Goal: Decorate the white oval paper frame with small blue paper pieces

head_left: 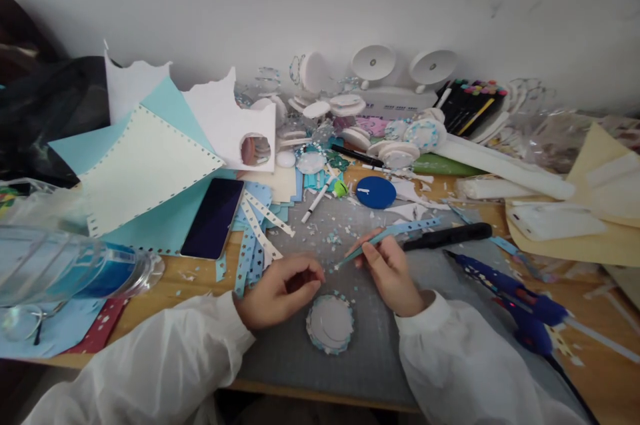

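Observation:
My right hand (393,268) is closed round a pair of teal tweezers (367,245), whose tips point down and left toward small pale paper bits on the mat. My left hand (283,288) is curled, with thumb and forefinger nearly pinched together; whatever they hold, if anything, is too small to make out. Between my hands and a little nearer to me lies a round white disc (330,322), its rim ringed with small blue and white pieces. Tiny paper scraps (333,235) are scattered on the grey mat (370,358) just beyond my fingers.
Punched paper strips (255,232) and a phone (213,218) lie to the left, near a clear bottle (75,265). At right are a blue glue gun (520,305) and a black-handled tool (450,236). A blue oval (376,192) and piled white discs (347,105) stand behind.

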`<state>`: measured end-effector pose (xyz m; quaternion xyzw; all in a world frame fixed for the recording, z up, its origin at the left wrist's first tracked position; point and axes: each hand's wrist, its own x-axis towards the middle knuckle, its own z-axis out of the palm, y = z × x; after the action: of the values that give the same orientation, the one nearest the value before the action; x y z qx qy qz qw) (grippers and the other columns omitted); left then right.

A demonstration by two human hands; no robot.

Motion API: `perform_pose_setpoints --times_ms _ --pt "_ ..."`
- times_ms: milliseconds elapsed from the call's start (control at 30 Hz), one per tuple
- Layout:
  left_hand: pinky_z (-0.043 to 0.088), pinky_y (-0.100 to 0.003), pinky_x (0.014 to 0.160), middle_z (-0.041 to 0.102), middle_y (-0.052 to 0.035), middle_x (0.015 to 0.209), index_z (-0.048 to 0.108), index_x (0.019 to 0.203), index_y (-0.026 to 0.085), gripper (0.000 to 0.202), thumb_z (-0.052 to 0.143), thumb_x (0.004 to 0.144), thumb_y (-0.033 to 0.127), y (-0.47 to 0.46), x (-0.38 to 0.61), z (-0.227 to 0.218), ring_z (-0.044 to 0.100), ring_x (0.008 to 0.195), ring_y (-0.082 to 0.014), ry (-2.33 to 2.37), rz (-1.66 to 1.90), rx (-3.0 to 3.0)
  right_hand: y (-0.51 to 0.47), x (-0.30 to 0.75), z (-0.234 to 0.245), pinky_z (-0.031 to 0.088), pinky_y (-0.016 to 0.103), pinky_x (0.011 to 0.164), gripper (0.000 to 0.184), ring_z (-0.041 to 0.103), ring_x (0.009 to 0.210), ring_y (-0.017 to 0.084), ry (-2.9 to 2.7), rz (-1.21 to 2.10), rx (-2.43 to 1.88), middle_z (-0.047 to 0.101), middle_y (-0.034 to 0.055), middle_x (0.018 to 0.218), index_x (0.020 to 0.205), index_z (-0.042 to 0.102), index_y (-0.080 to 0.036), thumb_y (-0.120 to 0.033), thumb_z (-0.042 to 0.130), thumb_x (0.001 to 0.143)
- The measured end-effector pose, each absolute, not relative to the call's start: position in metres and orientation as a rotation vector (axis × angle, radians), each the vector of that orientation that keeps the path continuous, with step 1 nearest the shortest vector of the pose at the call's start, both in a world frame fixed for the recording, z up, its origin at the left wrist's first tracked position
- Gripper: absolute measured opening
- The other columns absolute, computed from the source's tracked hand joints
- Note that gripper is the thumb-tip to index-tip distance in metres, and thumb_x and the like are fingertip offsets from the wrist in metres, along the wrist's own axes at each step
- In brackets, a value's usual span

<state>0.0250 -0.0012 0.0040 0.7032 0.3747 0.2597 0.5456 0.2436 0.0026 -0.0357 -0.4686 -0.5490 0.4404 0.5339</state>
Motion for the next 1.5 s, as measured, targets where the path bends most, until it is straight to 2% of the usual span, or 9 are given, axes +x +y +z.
perform_pose_setpoints --times_ms 100,167,300,467,767,1100,1500 --pt "0.037 -0.022 0.058 0.055 -0.0026 0.078 0.059 0.089 0.015 0.011 0.049 0.087 0.017 -0.003 0.025 0.005 0.049 0.065 -0.0121 0.911 0.574 1.884 0.004 0.244 -0.035 0.046 0.024 0.053 0.025 0.056 0.056 0.012 -1.268 1.118 -1.122 0.06 -0.0011 0.069 0.088 0.05 -0.02 -0.045 0.053 0.09" --pt "0.037 -0.023 0.06 0.055 -0.002 0.075 0.058 0.084 0.016 0.008 0.05 0.085 0.016 -0.003 0.024 0.006 0.05 0.066 -0.0127 0.892 0.554 2.067 0.004 0.244 -0.033 0.045 0.024 0.054 0.026 0.056 0.057 0.011 -1.247 1.158 -1.122 0.06 -0.0011 0.071 0.088 0.05 -0.02 -0.045 0.053 0.09" --pt "0.036 -0.025 0.06 0.056 -0.0022 0.072 0.058 0.078 0.016 0.008 0.055 0.083 0.021 0.0 0.022 0.007 0.051 0.067 -0.0142 0.888 0.452 2.273 0.005 0.243 -0.029 0.043 0.024 0.054 0.028 0.054 0.058 0.012 -1.221 1.217 -1.115 0.059 -0.0007 0.071 0.086 0.051 -0.02 -0.047 0.055 0.089" --pt "0.036 -0.023 0.06 0.056 -0.0006 0.068 0.058 0.073 0.015 0.008 0.058 0.081 0.018 -0.001 0.023 0.006 0.051 0.063 -0.0117 0.855 0.454 2.182 0.005 0.242 -0.026 0.042 0.025 0.053 0.03 0.052 0.057 0.012 -1.192 1.286 -1.093 0.058 -0.0004 0.071 0.085 0.051 -0.02 -0.049 0.057 0.088" --pt "0.032 -0.018 0.05 0.05 0.0013 0.064 0.06 0.073 0.012 0.014 0.055 0.084 0.018 -0.001 0.026 0.008 0.044 0.054 -0.0075 0.893 0.559 1.873 0.003 0.241 -0.029 0.039 0.024 0.055 0.022 0.05 0.06 0.01 -1.187 1.465 -0.916 0.058 0.0 0.077 0.088 0.051 -0.021 -0.042 0.054 0.092" --pt "0.031 -0.017 0.048 0.049 0.0019 0.063 0.061 0.073 0.011 0.013 0.056 0.084 0.017 -0.001 0.029 0.009 0.042 0.052 -0.0062 0.904 0.596 1.855 0.001 0.239 -0.021 0.042 0.022 0.056 0.015 0.052 0.06 0.009 -1.357 1.4 -0.94 0.06 -0.0004 0.079 0.09 0.049 -0.022 -0.037 0.051 0.095" --pt "0.032 -0.017 0.048 0.05 0.0015 0.064 0.061 0.074 0.012 0.012 0.056 0.084 0.017 -0.002 0.029 0.008 0.043 0.053 -0.0065 0.919 0.605 1.864 0.0 0.239 -0.019 0.044 0.023 0.056 0.015 0.052 0.061 0.01 -1.399 1.369 -0.956 0.059 0.0004 0.081 0.09 0.049 -0.022 -0.037 0.05 0.095"
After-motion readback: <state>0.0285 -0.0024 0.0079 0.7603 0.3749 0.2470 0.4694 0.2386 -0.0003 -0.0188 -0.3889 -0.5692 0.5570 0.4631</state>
